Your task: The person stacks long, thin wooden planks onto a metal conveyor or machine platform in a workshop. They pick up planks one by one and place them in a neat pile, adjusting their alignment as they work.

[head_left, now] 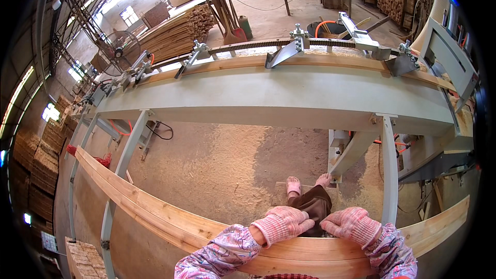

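Observation:
Both my hands wear pink and white knitted gloves and come close together over the far edge of some long pale wooden boards (310, 250). My left hand (284, 223) points rightward, its fingers bent and pressed together. From the other side my right hand (352, 223) reaches left with its fingers likewise drawn in. Whatever the fingertips hold, if anything, is hidden. The boards lie side by side across my front, running from the far left to the right, on grey metal legs at the left.
Beyond is a long grey machine bed (274, 90) with a wooden strip (227, 64) and metal clamps (297, 36) along its top. Its support leg (388, 170) stands at the right. Sawdust (232, 150) covers the floor. Timber piles (170, 28) and a fan (120, 51) stand behind.

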Demonstrator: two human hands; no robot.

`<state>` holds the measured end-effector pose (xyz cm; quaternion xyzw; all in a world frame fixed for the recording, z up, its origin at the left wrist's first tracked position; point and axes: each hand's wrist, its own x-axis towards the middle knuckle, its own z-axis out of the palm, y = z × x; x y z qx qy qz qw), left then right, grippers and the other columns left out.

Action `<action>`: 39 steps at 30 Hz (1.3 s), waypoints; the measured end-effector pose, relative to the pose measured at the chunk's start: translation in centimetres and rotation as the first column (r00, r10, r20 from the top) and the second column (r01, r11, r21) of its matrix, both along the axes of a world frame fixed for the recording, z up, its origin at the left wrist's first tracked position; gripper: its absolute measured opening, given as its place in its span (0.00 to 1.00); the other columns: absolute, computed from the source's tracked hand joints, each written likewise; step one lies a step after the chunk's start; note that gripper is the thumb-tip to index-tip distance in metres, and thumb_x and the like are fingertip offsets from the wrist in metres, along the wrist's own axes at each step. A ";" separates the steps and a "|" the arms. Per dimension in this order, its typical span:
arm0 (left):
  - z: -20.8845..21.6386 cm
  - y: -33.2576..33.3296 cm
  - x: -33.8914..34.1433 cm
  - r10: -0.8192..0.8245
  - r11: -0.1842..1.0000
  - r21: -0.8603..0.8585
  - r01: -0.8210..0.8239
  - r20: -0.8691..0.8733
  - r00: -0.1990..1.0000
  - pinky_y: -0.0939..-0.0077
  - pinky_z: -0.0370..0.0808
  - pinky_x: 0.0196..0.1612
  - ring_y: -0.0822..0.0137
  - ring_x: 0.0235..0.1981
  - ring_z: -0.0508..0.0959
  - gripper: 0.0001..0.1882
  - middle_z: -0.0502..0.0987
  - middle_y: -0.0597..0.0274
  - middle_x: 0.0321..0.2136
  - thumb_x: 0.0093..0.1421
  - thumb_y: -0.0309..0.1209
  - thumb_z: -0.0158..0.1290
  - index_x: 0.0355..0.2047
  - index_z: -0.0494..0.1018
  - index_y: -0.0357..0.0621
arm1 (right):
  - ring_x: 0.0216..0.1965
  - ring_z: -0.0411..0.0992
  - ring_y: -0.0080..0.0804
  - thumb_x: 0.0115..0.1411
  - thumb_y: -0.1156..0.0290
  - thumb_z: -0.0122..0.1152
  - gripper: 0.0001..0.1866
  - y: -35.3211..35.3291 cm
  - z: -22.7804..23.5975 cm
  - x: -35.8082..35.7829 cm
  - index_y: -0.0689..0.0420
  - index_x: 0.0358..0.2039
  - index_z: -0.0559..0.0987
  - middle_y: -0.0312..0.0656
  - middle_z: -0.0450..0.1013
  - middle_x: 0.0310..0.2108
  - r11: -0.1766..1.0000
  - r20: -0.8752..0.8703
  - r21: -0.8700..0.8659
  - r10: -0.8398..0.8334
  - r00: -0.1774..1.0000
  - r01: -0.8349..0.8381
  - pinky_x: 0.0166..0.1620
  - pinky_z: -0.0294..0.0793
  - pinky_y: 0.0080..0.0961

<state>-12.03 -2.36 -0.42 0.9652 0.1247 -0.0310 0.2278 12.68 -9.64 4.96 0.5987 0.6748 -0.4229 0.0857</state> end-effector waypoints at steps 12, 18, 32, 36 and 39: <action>0.2 0.0 0.1 0.013 1.000 -0.005 -0.013 -0.047 0.999 0.60 0.80 0.43 0.51 0.44 0.81 0.17 0.78 0.57 0.44 0.65 0.32 0.49 0.53 0.75 0.52 | 0.53 0.76 0.48 0.69 0.44 0.49 0.25 0.1 0.1 0.0 0.45 0.53 0.83 0.44 0.80 0.50 1.000 -0.009 0.007 0.014 1.000 -0.014 0.58 0.74 0.39; 0.1 -0.1 0.0 0.001 1.000 0.016 -0.001 0.003 1.000 0.60 0.80 0.41 0.51 0.43 0.82 0.17 0.78 0.57 0.44 0.64 0.31 0.50 0.53 0.75 0.50 | 0.54 0.76 0.47 0.68 0.43 0.49 0.25 0.0 -0.2 0.0 0.44 0.53 0.83 0.43 0.80 0.50 1.000 0.007 0.015 0.016 1.000 -0.016 0.58 0.73 0.38; 0.3 -0.1 -0.1 -0.003 1.000 0.017 0.003 0.022 1.000 0.60 0.81 0.42 0.51 0.43 0.82 0.18 0.78 0.57 0.45 0.64 0.31 0.50 0.54 0.75 0.50 | 0.55 0.75 0.47 0.69 0.43 0.48 0.26 0.1 -0.3 0.1 0.44 0.54 0.82 0.43 0.79 0.52 0.999 0.013 -0.003 0.032 0.999 -0.032 0.60 0.72 0.38; 0.4 -0.1 0.0 -0.003 1.000 0.013 0.003 0.013 1.000 0.60 0.81 0.42 0.51 0.43 0.82 0.18 0.78 0.56 0.45 0.64 0.31 0.50 0.54 0.75 0.50 | 0.54 0.76 0.47 0.68 0.43 0.49 0.25 0.0 -0.6 0.2 0.43 0.54 0.83 0.42 0.79 0.52 1.000 0.017 0.008 0.027 0.999 -0.027 0.59 0.73 0.38; 0.5 0.0 0.0 -0.006 1.000 0.012 0.005 0.013 1.000 0.60 0.80 0.41 0.51 0.42 0.82 0.18 0.78 0.56 0.44 0.63 0.31 0.51 0.53 0.75 0.50 | 0.53 0.76 0.47 0.68 0.43 0.49 0.25 0.0 -0.8 0.2 0.43 0.53 0.83 0.42 0.80 0.51 1.000 0.016 0.012 0.020 1.000 -0.020 0.58 0.74 0.38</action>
